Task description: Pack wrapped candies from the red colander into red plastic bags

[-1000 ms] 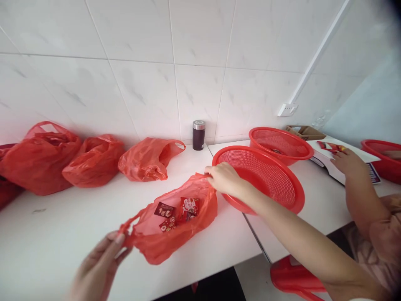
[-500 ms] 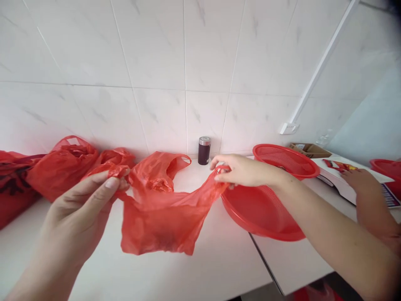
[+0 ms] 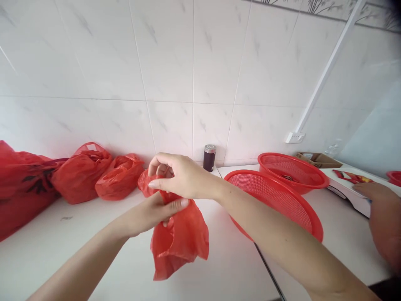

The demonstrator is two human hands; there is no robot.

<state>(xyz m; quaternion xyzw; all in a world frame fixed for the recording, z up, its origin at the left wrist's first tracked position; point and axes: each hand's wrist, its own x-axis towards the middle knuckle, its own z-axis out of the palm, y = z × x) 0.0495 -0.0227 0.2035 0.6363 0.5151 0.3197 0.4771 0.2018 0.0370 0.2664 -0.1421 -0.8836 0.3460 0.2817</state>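
A thin red plastic bag (image 3: 189,234) hangs above the white table in front of me, crumpled and gathered at its top. My left hand (image 3: 153,215) is closed on its upper part, the thumb lying across the outside and the other fingers mostly hidden by the plastic. Just above, my right hand (image 3: 181,175) crosses over the left one, its thumb and curled fingers pinching the gathered top. Behind my hands, part of another red bag (image 3: 143,184) shows on the table.
Filled red bags (image 3: 83,173) line the wall at left. A dark tumbler (image 3: 209,161) stands mid-wall. To the right are two red colanders (image 3: 319,230), a cardboard box (image 3: 328,161) and a scale (image 3: 351,192) bearing a colourful packet (image 3: 349,175), with another person's hand (image 3: 372,192) beside it.
My hands have come together from opposite sides of the bag, the right one moving left across the left. The bag, earlier stretched wide between them, now hangs bunched. The view has shifted slightly.
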